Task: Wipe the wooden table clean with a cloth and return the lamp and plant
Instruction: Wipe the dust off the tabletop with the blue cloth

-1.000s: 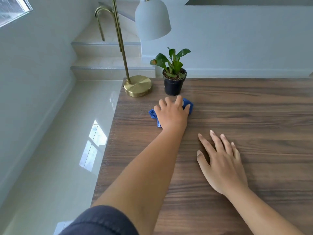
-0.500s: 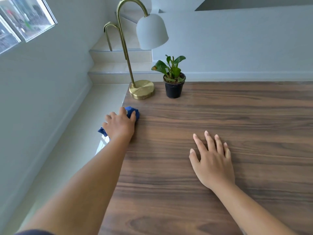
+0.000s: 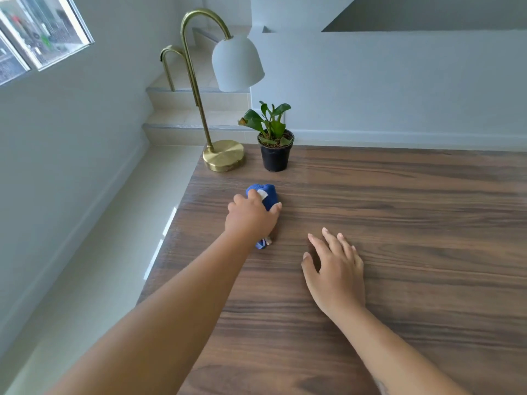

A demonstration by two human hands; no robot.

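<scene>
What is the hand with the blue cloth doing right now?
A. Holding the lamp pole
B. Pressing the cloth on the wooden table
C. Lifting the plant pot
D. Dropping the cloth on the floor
B: the left hand is closed over the blue cloth and presses it on the wooden table, in front of the plant and the lamp, touching neither.

the wooden table (image 3: 399, 209) is showing matt grain. the lamp (image 3: 224, 158) is gleaming in brushed brass; the blue cloth (image 3: 266, 193) is looking soft.
</scene>
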